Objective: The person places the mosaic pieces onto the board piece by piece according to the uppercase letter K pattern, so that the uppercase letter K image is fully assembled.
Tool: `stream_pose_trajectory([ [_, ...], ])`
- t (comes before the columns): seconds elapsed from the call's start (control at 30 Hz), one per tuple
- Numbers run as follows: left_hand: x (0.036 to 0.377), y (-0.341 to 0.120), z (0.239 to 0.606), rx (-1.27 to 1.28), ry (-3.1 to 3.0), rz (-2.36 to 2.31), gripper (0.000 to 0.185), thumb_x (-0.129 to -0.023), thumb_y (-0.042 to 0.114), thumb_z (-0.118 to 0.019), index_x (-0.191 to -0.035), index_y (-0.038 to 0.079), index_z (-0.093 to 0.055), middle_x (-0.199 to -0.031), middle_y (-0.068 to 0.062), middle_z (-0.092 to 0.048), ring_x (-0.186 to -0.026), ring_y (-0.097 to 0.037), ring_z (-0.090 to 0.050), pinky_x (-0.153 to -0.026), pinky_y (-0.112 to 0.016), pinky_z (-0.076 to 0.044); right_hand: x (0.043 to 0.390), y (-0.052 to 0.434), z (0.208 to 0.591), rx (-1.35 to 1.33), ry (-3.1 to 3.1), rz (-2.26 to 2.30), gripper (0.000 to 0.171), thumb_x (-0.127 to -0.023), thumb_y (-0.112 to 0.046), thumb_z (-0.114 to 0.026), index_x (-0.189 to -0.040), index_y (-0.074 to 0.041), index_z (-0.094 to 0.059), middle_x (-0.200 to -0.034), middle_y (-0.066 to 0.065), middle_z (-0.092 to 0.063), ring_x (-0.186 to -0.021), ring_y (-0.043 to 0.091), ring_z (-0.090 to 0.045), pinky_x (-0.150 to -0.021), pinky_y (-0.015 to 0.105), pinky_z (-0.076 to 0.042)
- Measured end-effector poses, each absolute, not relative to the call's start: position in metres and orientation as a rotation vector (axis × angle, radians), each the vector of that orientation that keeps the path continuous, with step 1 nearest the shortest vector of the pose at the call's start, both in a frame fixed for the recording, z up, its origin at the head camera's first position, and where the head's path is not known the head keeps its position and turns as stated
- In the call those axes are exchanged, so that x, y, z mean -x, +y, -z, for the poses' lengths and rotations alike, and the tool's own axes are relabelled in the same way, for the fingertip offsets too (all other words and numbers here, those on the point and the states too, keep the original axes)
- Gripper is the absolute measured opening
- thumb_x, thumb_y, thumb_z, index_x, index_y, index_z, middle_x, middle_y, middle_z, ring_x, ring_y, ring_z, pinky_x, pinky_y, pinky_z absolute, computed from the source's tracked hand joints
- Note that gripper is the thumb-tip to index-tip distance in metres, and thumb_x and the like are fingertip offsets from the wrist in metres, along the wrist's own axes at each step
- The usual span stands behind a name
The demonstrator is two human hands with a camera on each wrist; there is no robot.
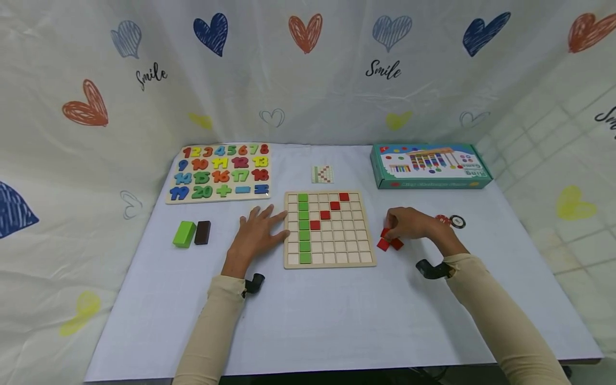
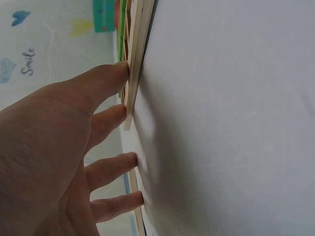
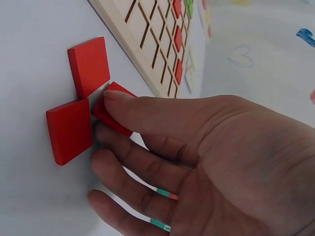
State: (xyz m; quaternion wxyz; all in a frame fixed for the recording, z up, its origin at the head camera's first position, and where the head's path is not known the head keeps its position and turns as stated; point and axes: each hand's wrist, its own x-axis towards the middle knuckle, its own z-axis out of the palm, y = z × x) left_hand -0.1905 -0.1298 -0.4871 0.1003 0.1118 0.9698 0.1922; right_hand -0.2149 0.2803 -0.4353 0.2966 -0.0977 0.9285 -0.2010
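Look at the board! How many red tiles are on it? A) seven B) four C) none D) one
B: four red tiles run in a slanted line across the board, beside a column of green tiles; the right hand pinches another red one off the board.

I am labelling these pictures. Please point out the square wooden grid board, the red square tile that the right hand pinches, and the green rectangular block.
square wooden grid board [image 1: 329, 261]: head view, bare near rim.
red square tile [image 3: 110, 118]: right wrist view, visible edge.
green rectangular block [image 1: 184, 233]: head view, top face.
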Motion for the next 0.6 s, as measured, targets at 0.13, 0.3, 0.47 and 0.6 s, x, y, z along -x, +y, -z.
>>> stream_pose_trajectory([
  [0.13,0.190,-0.130,0.487,-0.332,2.867,-0.571,0.067,-0.100,0.050,-0.071,-0.160,0.031,-0.049,-0.173,-0.009,-0.034,-0.161,-0.044,-0.021,-0.123,-0.075,-0.019,0.216,0.278,0.433,0.286,2.488,0.585,0.027,-0.095,-0.018,-0.079,-0.108,-0.002,-0.062,-0.098,0.010,-0.067,-0.091,0.024,-0.058,-0.075,0.035,-0.050],
  [0.3,0.191,-0.129,0.487,-0.342,2.873,-0.571,0.067,-0.100,0.050,-0.071,-0.160,0.031,-0.050,-0.172,-0.010,-0.035,-0.160,-0.044,-0.022,-0.122,-0.075,-0.019,0.220,0.268,0.432,0.362,2.550,0.640,0.021,-0.097,-0.015,-0.075,-0.107,-0.003,-0.061,-0.101,0.010,-0.069,-0.089,0.023,-0.059,-0.074,0.033,-0.050],
  [0.47,0.192,-0.129,0.487,-0.344,2.871,-0.562,0.067,-0.100,0.051,-0.071,-0.160,0.031,-0.049,-0.172,-0.010,-0.035,-0.160,-0.044,-0.023,-0.122,-0.076,-0.020,0.222,0.245,0.432,0.459,2.560,0.712,0.018,-0.099,-0.013,-0.074,-0.107,-0.004,-0.061,-0.104,0.011,-0.069,-0.091,0.024,-0.060,-0.075,0.033,-0.052],
  [0.6,0.192,-0.129,0.487,-0.342,2.873,-0.551,0.067,-0.100,0.051,-0.071,-0.160,0.031,-0.049,-0.172,-0.010,-0.035,-0.160,-0.045,-0.022,-0.122,-0.076,-0.020,0.223,0.219,0.434,0.532,2.531,0.776,0.016,-0.100,-0.013,-0.074,-0.108,-0.006,-0.061,-0.105,0.009,-0.070,-0.096,0.025,-0.062,-0.082,0.035,-0.053],
])
